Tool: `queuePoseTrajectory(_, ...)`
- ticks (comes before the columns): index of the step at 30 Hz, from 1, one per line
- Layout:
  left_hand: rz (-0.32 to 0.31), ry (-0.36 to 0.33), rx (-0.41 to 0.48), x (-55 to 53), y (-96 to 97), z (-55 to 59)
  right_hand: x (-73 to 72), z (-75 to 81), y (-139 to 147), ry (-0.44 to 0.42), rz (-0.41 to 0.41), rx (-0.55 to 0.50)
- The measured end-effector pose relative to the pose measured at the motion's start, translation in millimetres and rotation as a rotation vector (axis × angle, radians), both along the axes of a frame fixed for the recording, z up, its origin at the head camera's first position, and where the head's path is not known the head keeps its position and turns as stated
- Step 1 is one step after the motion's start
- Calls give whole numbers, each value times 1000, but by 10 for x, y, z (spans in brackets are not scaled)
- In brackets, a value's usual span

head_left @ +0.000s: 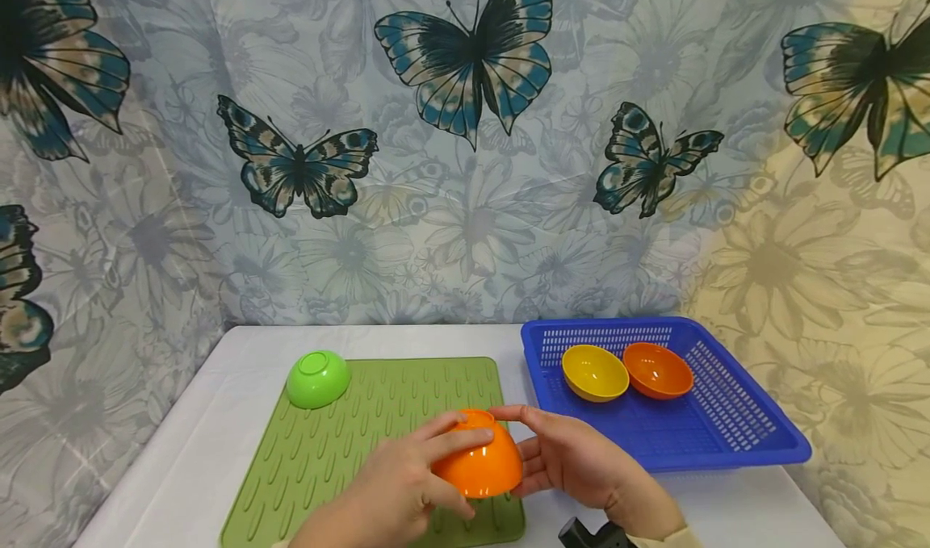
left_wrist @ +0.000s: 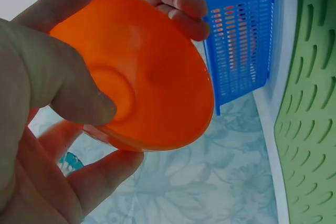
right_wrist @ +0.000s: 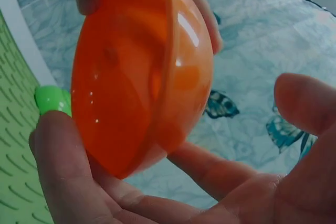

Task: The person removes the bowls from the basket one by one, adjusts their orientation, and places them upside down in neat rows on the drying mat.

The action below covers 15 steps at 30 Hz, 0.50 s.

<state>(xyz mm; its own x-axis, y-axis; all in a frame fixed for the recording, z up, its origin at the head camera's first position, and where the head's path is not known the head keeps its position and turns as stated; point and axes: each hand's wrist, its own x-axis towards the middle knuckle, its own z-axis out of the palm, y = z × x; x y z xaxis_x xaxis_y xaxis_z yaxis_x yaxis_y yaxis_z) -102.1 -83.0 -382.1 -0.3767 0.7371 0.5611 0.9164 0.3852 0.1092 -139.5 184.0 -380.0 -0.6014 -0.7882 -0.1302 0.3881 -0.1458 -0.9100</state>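
Note:
An orange bowl point(head_left: 479, 463) is held tilted, base up, over the near right part of the green ribbed mat point(head_left: 407, 403). My left hand point(head_left: 403, 475) grips it from the left, and in the left wrist view the thumb presses beside its round foot. From the right, my right hand point(head_left: 581, 459) holds the bowl too, one finger reaching to the foot and the lower fingers curled at the rim. In the right wrist view the bowl's hollow inside shows, with fingertips point(right_wrist: 58, 135) close at its edge. A green bowl point(head_left: 318, 379) rests upside down at the mat's far left corner.
On the right of the white table point(head_left: 196, 403) stands a blue perforated basket point(head_left: 734, 443). Inside it, a yellow bowl point(head_left: 596, 373) and a red-orange bowl point(head_left: 658, 370) sit side by side, hollow side showing. A butterfly-print cloth point(head_left: 479, 233) hangs behind the table.

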Motion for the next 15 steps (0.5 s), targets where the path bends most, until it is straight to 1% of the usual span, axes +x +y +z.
queuePoseTrajectory(5, -52, 14, -13, 0, 4, -16, 10, -58, -6, 17, 31, 4)
queuePoseTrajectory(9, -76, 22, -37, 7, 21, -25, 10, -107, -25, 19, 43, -11)
queuePoseTrajectory(14, -73, 111, -104, 13, 41, -36, 10, -150, -60, 19, 43, 17)
queuePoseTrajectory(15, -71, 139, -117, 13, 44, -38, 10, -154, -65, 18, 41, 28)
